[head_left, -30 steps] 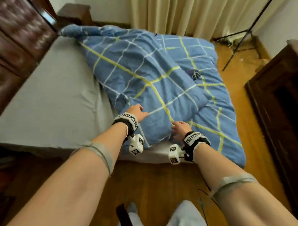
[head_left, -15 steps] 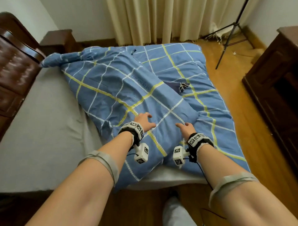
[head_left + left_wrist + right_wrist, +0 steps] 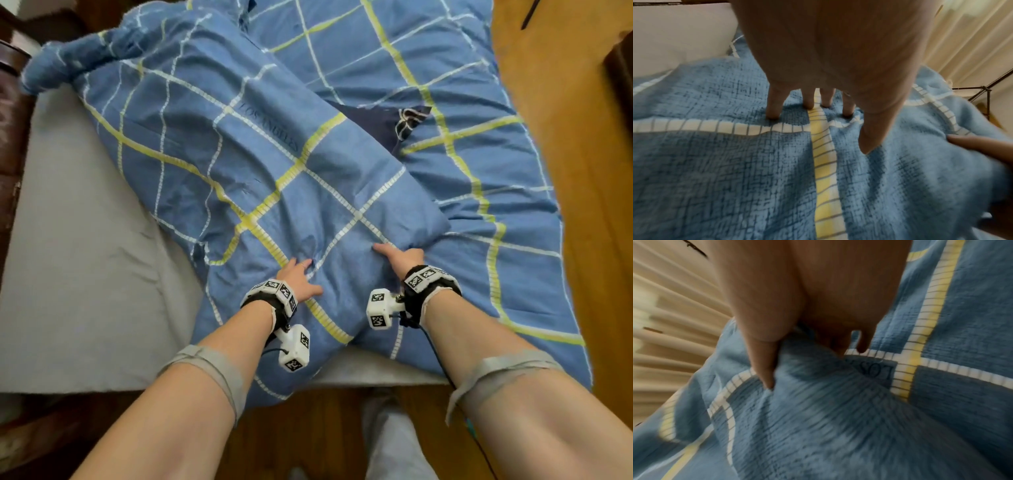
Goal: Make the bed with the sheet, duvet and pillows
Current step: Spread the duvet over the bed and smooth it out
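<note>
Left hand [image 3: 297, 278] pressed spread fingers into the duvet [image 3: 260, 164]; right hand [image 3: 402, 257] pinched a fold; best to pull evenly

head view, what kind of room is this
Most likely a bedroom: a blue checked duvet lies rumpled over a bed's grey sheet, on a wooden floor, with cream curtains behind.

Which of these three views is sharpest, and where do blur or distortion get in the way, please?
Head view: sharpest, though the wide lens bows the bed's edges; the duvet pattern reads clearly. Left wrist view: duvet weave crisp, but the left hand is soft and shadowed. Right wrist view: motion-smeared, with the right hand dim.
</note>
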Available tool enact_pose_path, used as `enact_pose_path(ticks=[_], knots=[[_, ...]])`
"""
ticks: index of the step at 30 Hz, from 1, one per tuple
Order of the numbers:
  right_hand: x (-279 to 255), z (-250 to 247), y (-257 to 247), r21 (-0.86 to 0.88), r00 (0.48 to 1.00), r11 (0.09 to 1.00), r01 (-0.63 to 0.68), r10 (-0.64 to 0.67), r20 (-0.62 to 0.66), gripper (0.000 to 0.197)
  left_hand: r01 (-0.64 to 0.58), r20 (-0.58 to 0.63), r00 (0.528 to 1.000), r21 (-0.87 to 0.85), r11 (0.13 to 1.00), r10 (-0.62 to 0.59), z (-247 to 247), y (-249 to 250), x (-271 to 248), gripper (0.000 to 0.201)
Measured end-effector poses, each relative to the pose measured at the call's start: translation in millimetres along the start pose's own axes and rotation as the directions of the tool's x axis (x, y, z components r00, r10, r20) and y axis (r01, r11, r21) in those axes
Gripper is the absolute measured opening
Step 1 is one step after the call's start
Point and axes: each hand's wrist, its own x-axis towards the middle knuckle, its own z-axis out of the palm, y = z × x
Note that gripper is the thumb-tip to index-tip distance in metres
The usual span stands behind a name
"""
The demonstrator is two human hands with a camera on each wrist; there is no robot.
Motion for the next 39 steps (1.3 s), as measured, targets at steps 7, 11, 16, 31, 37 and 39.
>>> enact_pose_path(ticks=[7, 11, 16, 31, 37, 39], knots=[[-72.9, 71.3, -50.6, -0.06, 0.943, 0.962, 0.267, -0.248, 0.223, 0.047, -0.144, -0.197, 0.976, -0.266, 0.953, 0.092, -59.8, -27.3, -36.1, 0.121], [-151.2, 127.1, -78.9, -0.124, 0.803, 0.849, 0.513, -0.424, 0.418, 0.028, -0.299, -0.391, 0.908, -0.349, 0.888, 0.152, -116.2, -65.3, -85.4, 0.131], [-279.8, 194.6, -81.0, -0.288, 0.586, 0.554, 0.781, -0.488, 0.648, 0.021, -0.29, -0.708, 0.687, -0.06, 0.955, 0.164, -193.2, -152.3, -177.0, 0.138], [-592.8, 458.2, 40.0, -0.314, 0.3, 0.072, 0.947, -0.551, 0.779, 0.022, 0.068, -0.729, 0.617, 0.425, 0.903, 0.296, -282.5, -484.5, -404.7, 0.065], [-609.1, 563.3, 70.7, -0.339, 0.307, 0.044, 0.94, -0.545, 0.78, 0.081, 0.213, -0.838, 0.546, 0.165, 0.963, 0.023, -313.8, -618.5, -436.7, 0.031], [-611.9, 609.7, 77.5, -0.395, 0.333, -0.019, 0.918, -0.505, 0.797, 0.079, 0.234, -0.837, 0.546, 0.116, 0.965, -0.032, -320.8, -669.1, -435.0, 0.034]])
